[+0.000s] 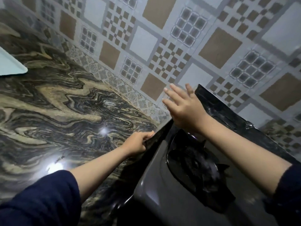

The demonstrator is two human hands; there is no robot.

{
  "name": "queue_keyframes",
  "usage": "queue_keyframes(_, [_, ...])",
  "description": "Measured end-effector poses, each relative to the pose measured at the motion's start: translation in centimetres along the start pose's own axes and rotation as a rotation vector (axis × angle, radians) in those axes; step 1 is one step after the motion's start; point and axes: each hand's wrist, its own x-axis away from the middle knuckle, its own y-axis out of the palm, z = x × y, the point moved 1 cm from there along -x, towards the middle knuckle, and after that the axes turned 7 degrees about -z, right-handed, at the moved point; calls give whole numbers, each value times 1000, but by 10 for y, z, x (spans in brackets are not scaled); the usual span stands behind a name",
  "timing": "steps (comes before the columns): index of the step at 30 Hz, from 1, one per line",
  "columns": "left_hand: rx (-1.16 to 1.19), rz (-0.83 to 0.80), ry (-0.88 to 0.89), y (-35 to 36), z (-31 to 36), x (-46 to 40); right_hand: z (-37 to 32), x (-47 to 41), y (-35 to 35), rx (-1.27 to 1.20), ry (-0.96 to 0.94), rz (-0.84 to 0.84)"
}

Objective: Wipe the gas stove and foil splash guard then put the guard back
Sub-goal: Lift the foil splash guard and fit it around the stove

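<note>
Head view: left hand (138, 142) is pinching the dark splash guard (228, 111) edge at lower centre; right hand (184, 106) is hovering spread above the stove (162, 193).

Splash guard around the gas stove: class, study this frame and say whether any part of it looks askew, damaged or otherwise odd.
Yes. The splash guard looks crumpled along its top edge by the tiled wall, not flat. Its left panel leans while the left hand pinches its edge; the right hand is open over the stove.
</note>
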Motion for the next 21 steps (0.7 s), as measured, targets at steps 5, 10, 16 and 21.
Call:
queue_keyframes(5, [5,20,-7,4,-8,-1,-11,-4,2,206,-212,-374])
queue_keyframes(10, [11,-31,-8,6,-15,-4,-6,-10,-4,183,-321,-629])
queue_keyframes(16, [21,-4,-27,12,-11,-4,-11,-14,-8,202,-321,-825])
queue_keyframes(21, [-61,-82,-28,18,-4,-8,-21,-7,-4,160,-290,-943])
